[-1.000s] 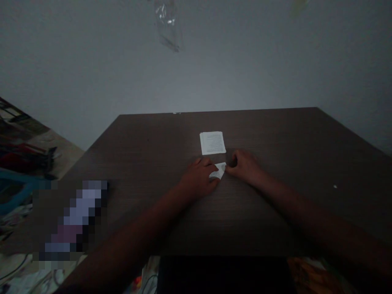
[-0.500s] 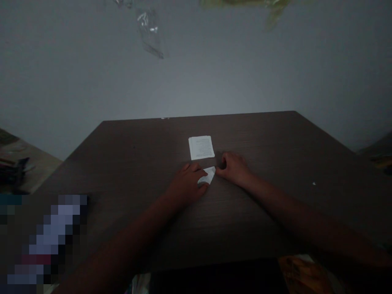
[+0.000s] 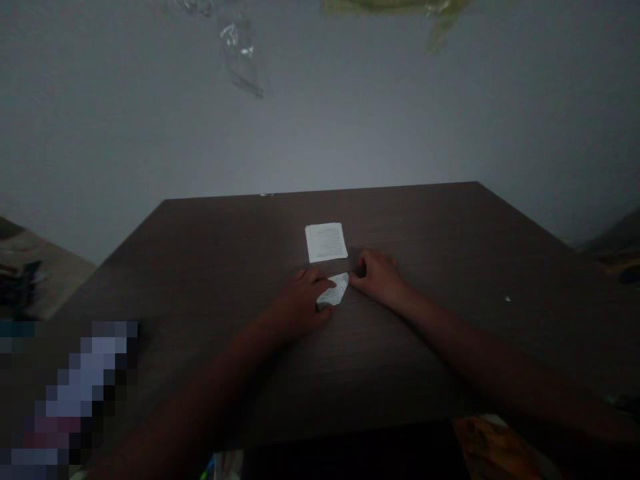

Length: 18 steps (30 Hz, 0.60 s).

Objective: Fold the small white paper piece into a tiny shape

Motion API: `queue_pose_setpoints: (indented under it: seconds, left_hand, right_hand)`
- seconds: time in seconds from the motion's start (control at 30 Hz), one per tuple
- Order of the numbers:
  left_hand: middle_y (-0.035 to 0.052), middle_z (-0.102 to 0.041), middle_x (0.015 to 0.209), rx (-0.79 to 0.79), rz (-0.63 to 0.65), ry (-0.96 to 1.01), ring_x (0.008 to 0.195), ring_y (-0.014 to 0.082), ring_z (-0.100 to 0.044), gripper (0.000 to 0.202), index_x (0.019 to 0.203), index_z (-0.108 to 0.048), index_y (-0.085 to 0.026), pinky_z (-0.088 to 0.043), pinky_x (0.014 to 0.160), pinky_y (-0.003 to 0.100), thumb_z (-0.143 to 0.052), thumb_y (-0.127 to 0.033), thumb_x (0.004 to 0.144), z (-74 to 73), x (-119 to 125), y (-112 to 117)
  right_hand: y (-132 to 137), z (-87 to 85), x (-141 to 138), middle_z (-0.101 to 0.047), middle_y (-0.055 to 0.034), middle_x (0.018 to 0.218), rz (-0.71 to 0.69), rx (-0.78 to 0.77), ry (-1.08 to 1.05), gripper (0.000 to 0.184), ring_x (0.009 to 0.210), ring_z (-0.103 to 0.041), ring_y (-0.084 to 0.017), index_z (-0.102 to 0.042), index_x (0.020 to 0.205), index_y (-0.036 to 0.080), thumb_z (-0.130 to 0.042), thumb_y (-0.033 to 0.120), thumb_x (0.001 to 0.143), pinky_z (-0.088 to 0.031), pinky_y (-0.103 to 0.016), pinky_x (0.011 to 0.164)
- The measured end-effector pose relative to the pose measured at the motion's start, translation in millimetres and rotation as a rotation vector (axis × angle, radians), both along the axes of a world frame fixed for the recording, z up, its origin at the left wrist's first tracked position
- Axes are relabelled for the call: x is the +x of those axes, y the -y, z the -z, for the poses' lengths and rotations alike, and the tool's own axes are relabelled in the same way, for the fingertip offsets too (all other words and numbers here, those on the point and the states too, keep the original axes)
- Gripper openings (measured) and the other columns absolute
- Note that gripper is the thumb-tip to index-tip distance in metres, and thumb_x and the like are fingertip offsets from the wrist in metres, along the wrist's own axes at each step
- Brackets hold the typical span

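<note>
A small folded piece of white printed paper [image 3: 334,292] lies on the dark wooden table [image 3: 430,227] between my hands. My left hand [image 3: 300,303] rests on its left part, fingers curled down over it. My right hand [image 3: 377,275] pinches the paper's right tip with thumb and fingers together. Just behind them lies a square stack of white printed paper [image 3: 326,241], flat and untouched.
A pale wall stands behind the table's far edge, with clear plastic [image 3: 240,57] hanging on it. A blurred-out object [image 3: 75,393] sits at the table's near left. A tiny white speck [image 3: 508,299] lies at the right. The scene is dim.
The camera view has shifted, so everything slid left in the picture. My hands stay on the folded paper, the left hand having crept a little lower over it.
</note>
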<state>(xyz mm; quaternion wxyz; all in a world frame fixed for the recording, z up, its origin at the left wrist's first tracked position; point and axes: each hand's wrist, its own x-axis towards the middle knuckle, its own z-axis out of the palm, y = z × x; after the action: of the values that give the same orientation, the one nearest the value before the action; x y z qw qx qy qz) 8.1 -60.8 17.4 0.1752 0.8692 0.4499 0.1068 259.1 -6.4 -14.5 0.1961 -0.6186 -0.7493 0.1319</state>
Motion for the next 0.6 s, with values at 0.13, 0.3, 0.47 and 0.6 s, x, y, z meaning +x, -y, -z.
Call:
queue_pose_setpoints:
  seconds: [0.13, 0.3, 0.47, 0.6]
  left_hand:
    - [0.0157, -0.073, 0.158, -0.010, 0.047, 0.050, 0.147, 0.0378, -0.070, 0.049, 0.148, -0.079, -0.023, -0.055, 0.130, 0.061, -0.082, -0.017, 0.099, 1.8, -10, -4]
    - [0.0126, -0.075, 0.157, -0.061, 0.055, 0.134, 0.148, 0.0349, -0.071, 0.050, 0.144, -0.080, -0.029, -0.057, 0.131, 0.056, -0.085, -0.015, 0.097, 3.1, -18, -10]
    - [0.0139, -0.076, 0.158, -0.085, 0.037, 0.157, 0.153, 0.0337, -0.069, 0.042, 0.137, -0.079, -0.025, -0.054, 0.135, 0.056, -0.084, -0.013, 0.097, 1.9, -24, -10]
    - [0.0128, -0.072, 0.168, -0.125, 0.087, 0.156, 0.159, 0.0339, -0.067, 0.044, 0.137, -0.081, -0.029, -0.053, 0.136, 0.057, -0.087, -0.015, 0.096, -0.7, -33, -11]
  right_hand:
    - [13, 2.4, 5, -0.077, -0.0102, 0.116, -0.197, 0.142, -0.142, 0.017, 0.117, -0.071, -0.034, -0.068, 0.108, 0.027, -0.076, 0.019, 0.095, -0.057, -0.050, 0.104]
    - [27, -2.2, 9, -0.081, -0.0113, 0.131, -0.584, 0.141, -0.196, 0.027, 0.129, -0.074, -0.030, -0.077, 0.125, 0.025, -0.066, 0.012, 0.105, -0.060, -0.050, 0.113]
    - [34, -8.9, 10, -0.084, -0.0125, 0.134, -0.635, 0.127, -0.030, 0.028, 0.128, -0.075, -0.032, -0.086, 0.128, 0.026, -0.072, 0.014, 0.107, -0.060, -0.056, 0.118]
    - [42, -15.6, 9, -0.084, -0.0150, 0.140, -0.638, 0.150, 0.032, 0.027, 0.138, -0.071, -0.037, -0.088, 0.130, 0.024, -0.072, 0.019, 0.109, -0.060, -0.059, 0.119]
